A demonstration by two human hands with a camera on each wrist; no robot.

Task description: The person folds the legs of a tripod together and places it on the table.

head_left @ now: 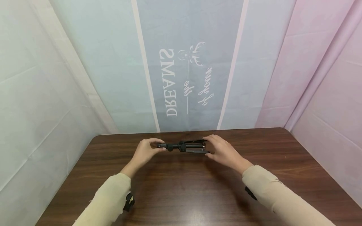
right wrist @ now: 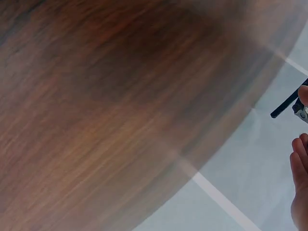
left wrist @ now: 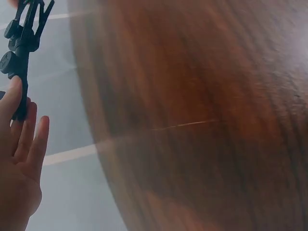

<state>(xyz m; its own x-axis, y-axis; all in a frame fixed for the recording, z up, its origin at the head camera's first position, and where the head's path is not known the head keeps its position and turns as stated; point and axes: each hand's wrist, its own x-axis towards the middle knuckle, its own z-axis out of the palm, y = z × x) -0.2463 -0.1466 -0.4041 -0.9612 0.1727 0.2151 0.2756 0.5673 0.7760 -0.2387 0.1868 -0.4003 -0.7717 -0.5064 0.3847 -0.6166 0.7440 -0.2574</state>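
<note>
A small black mini tripod (head_left: 182, 147) is held level between the two hands near the table's far edge. My left hand (head_left: 145, 153) pinches its narrow end between thumb and fingers. At the other end, my right hand (head_left: 224, 152) holds the tips of the slightly spread legs, thumb on the near side and fingers on the far side. In the left wrist view, round knobs show on the tripod (left wrist: 20, 45), above the left hand (left wrist: 19, 178). The right wrist view catches only one leg (right wrist: 285, 106) and part of the right hand (right wrist: 301, 183) at its edge.
The brown wood-grain table (head_left: 186, 191) lies under both arms. Behind it hangs a pale blue-grey cloth (head_left: 192, 28) with mirrored lettering. Whitish cloth walls flank the left (head_left: 31, 110) and right (head_left: 333, 119) sides. A dark wrist device (head_left: 129, 201) sits at the left sleeve.
</note>
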